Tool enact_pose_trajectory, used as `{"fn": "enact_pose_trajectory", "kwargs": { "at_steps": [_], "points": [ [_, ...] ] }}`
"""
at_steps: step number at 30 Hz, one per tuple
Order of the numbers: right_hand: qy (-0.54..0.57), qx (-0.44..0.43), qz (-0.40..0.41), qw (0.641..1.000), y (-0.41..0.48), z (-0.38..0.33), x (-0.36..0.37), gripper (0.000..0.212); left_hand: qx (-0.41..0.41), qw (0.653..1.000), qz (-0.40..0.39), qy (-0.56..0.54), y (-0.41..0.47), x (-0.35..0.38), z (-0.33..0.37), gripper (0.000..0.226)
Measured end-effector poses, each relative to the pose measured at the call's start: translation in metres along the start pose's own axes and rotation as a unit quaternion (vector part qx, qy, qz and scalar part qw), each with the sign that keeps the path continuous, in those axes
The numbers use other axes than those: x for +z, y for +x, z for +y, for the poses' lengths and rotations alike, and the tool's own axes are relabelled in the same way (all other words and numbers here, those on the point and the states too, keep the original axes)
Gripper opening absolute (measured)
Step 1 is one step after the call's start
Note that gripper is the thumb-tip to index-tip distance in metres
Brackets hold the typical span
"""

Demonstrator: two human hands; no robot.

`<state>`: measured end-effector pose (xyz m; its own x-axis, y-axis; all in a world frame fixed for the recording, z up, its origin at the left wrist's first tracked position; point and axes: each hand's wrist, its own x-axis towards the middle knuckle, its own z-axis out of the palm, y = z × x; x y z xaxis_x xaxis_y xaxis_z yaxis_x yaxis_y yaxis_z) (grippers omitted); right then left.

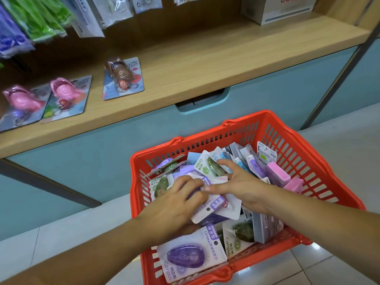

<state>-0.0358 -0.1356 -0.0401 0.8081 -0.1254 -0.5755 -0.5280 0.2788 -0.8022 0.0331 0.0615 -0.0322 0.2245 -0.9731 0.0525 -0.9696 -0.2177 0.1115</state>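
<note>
A stack of correction-tape packets (pixel 218 204) is held inside the red basket (pixel 304 155), clasped by the curled left grip (pixel 174 204) and pinched by the right grip (pixel 236 184).

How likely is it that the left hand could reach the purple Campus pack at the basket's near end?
Probably yes. The purple Campus pack lies uncovered on top in the basket, close to the left hand. But its grip is on a white pack, which it would likely drop first.
</note>
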Motion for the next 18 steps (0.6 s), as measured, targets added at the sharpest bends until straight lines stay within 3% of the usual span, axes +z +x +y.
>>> {"fn": "enact_pose_trajectory", "kwargs": {
  "at_steps": [3, 6, 8, 11, 16, 18],
  "points": [
    [-0.014, 0.023, -0.035, 0.999, -0.005, -0.002, -0.003, 0.075, 0.009, 1.0, 0.004, -0.011, 0.004, -0.002, 0.005, 0.063],
    [0.023, 0.04, -0.063, 0.997, -0.008, -0.009, -0.018, 0.075, -0.046, 0.991, -0.012, -0.122, 0.006, -0.008, 0.007, 0.098],
    [0.028, 0.047, -0.123, 0.991, -0.013, -0.01, -0.022, 0.077, -0.058, 0.986, -0.026, -0.153, 0.011, -0.008, 0.013, 0.114],
    [0.003, 0.051, -0.178, 0.983, -0.02, -0.007, -0.023, 0.058, -0.053, 0.978, -0.045, -0.198, 0.018, 0.0, 0.025, 0.131],
    [-0.023, 0.035, -0.156, 0.987, -0.016, 0.0, -0.02, 0.061, -0.105, 0.949, -0.04, -0.295, 0.032, 0.003, 0.026, 0.125],
    [-0.03, 0.032, -0.133, 0.99, -0.012, 0.001, -0.019, 0.059, -0.116, 0.936, -0.087, -0.321, 0.037, -0.015, 0.019, 0.123]
  ]
}}
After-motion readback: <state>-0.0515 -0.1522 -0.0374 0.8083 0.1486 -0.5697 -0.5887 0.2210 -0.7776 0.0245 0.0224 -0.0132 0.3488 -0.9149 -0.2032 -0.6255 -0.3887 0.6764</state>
